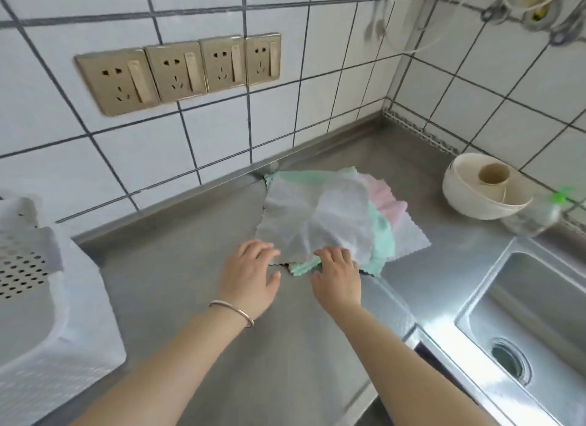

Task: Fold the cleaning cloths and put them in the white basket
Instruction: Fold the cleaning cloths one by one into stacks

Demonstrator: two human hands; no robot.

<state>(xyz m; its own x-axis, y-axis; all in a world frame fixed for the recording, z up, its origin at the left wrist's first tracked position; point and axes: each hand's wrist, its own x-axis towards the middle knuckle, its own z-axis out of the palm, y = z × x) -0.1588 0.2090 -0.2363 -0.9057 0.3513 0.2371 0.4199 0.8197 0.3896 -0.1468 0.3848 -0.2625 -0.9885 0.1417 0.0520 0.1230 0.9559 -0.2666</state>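
A loose pile of cleaning cloths [329, 216] lies on the steel counter [190, 286] near the tiled wall, a grey one on top with green, pink and white ones fanned out beneath it. Both hands meet the pile at its near edge. The left hand [252, 275], with a bangle [233, 311] on its wrist, lies flat with fingers fairly straight, their tips on the grey cloth's near corner. The right hand [337, 275] sits just beside it, its fingers bent down onto the cloth edge; whether they actually pinch the fabric cannot be told. The white basket [47, 314] stands well apart at the far left of the counter, with perforated walls and something grey showing inside. To the right of the pile sits a cream bowl [482, 187] with a roll in it, and nearer still a steel sink [523, 324]. A row of four sockets [180, 72] is set in the wall above.
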